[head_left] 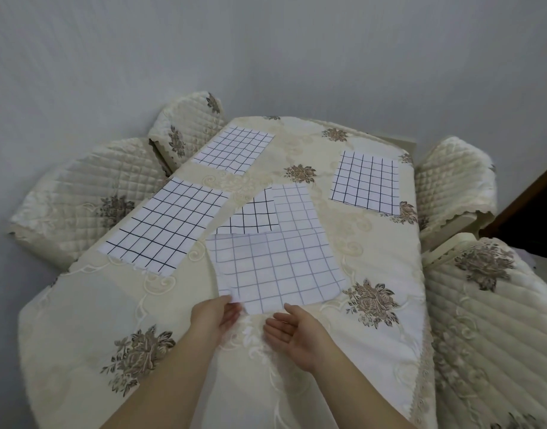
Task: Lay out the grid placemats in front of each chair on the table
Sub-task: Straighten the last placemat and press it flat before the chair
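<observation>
- A table draped in a cream embroidered tablecloth (pixel 266 373) with brown flower motifs fills the view, with a plain pale grey wall (pixel 266 51) behind it from 9 to 3 o'clock.
- Quilted cream chair covers flank the table: the left chairs (pixel 80 196) at 9 to 10 o'clock, the right chairs (pixel 451 181) at 2 to 4 o'clock.
- White fabric mats with black grids lie flat near the table's edges: the far-left placemat (pixel 233 150) at 11 o'clock, the near-left placemat (pixel 167 224) at 9 o'clock, the right placemat (pixel 366 181) at 2 o'clock.
- At centre three mats overlap: a black-grid placemat (pixel 253 215), a pale-grid placemat (pixel 297 205) and, nearest, a white faint-grey-grid placemat (pixel 275 270).
- The left hand (pixel 216 314) pinches the near-left corner of that nearest mat at 6 o'clock.
- The right hand (pixel 294 332) lies released, palm up, just beside its near edge.
- The widest stretches of plain cloth lie at 7 and 4 o'clock.
</observation>
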The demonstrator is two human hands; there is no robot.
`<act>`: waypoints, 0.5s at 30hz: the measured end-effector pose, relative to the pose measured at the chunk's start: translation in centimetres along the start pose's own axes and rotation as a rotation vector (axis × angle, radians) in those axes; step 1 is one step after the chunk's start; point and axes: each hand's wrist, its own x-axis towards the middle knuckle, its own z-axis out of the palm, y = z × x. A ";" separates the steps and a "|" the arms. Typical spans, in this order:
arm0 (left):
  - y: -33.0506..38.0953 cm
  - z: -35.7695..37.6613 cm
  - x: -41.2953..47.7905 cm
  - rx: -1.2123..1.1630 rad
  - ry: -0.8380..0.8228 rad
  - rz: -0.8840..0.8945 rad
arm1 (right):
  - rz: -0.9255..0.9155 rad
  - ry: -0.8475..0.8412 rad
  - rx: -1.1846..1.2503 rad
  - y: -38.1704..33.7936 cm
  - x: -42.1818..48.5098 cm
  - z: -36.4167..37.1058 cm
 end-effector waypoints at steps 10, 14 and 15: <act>-3.9 2.8 -3.6 0.038 -0.177 -0.130 | 0.033 0.028 0.091 1.9 0.6 2.3; -4.4 2.6 -4.1 0.127 -0.165 -0.126 | -0.090 0.154 0.004 1.6 0.6 1.6; -4.5 2.5 -4.0 0.130 -0.156 -0.126 | -0.118 0.166 -0.022 1.5 0.4 1.4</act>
